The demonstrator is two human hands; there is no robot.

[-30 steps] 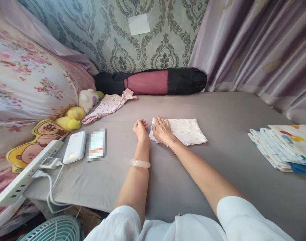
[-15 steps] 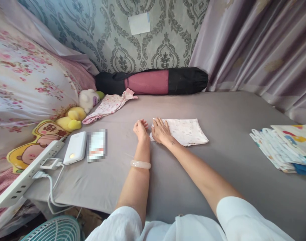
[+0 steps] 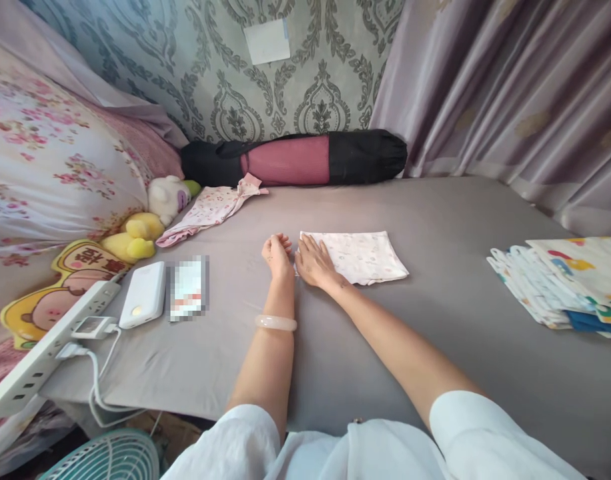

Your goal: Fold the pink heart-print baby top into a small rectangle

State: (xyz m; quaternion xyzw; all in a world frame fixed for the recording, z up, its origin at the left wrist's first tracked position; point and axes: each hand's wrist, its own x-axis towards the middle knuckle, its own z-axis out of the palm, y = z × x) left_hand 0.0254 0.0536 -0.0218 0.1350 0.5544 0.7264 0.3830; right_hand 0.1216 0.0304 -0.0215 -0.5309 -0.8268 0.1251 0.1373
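A small folded white cloth with a faint pink print [image 3: 363,255] lies flat on the grey bed sheet [image 3: 435,313]. My right hand [image 3: 312,261] rests palm down on the cloth's left edge, fingers spread. My left hand [image 3: 277,253] sits just left of the cloth on the sheet, fingers curled in loosely, holding nothing. A pale bangle [image 3: 276,323] is on my left wrist.
A pink printed garment [image 3: 210,208] lies at the back left by a black and pink roll [image 3: 295,159]. Plush toys [image 3: 135,237], a white power bank [image 3: 143,303], a phone [image 3: 188,288] and a power strip [image 3: 45,347] are at left. Stacked colourful cloths [image 3: 565,283] sit at right.
My right hand has slid a little left, from on top of the cloth to its left edge. The left hand stays put. The camera shifted slightly.
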